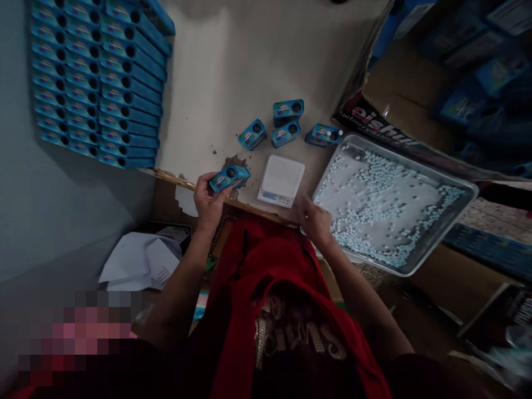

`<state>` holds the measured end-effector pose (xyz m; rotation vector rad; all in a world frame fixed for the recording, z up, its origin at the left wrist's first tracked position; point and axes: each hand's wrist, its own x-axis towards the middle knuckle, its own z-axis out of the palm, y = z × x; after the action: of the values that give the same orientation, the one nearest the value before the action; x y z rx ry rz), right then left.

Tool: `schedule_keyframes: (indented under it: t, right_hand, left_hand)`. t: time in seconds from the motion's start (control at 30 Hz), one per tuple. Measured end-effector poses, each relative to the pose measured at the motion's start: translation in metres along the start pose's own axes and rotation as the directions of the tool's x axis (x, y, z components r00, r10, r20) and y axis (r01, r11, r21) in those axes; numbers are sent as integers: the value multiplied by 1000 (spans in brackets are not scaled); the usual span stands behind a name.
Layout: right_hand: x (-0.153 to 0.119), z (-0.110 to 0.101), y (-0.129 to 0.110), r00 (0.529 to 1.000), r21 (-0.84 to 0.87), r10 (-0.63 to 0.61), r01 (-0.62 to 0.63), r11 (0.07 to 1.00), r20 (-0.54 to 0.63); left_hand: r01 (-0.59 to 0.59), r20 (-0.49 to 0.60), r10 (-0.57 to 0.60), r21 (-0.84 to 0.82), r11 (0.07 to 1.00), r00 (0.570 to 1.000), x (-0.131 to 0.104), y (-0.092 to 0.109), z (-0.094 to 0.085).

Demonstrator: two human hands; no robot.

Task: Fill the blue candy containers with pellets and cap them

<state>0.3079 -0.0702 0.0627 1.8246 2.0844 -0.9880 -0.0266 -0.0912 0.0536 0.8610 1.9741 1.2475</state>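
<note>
A small blue box with a dark round hole is held by my left hand at the table's front edge. To its right lies a white digital scale with nothing on its plate. My right hand is between the scale and a metal tray of small pale blue pellets; its fingers are curled together, and what they hold, if anything, is too small to tell. Behind the scale are several more blue boxes. The rightmost box has white pellets at its hole.
Tall rows of stacked blue boxes stand at the left of the table. An open carton with blue packages is behind the tray. White papers lie below at the left.
</note>
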Motion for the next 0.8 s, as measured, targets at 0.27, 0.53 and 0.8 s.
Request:
schedule_keyframes:
  t: [0.27, 0.53, 0.8]
  right_hand:
    - [1, 29, 113, 841, -91, -150, 120, 989, -520]
    - [-19, 37, 151, 854, -130, -416, 395, 909, -314]
    - [-21, 42, 164, 743, -103, -342, 350, 931, -576]
  left_hand:
    - [-184, 23, 183, 127, 975, 983, 31, -31, -7]
    - [-299, 155, 277, 140, 944, 948, 58, -68, -2]
    - [-491, 228, 475, 19, 871, 850, 86, -91, -5]
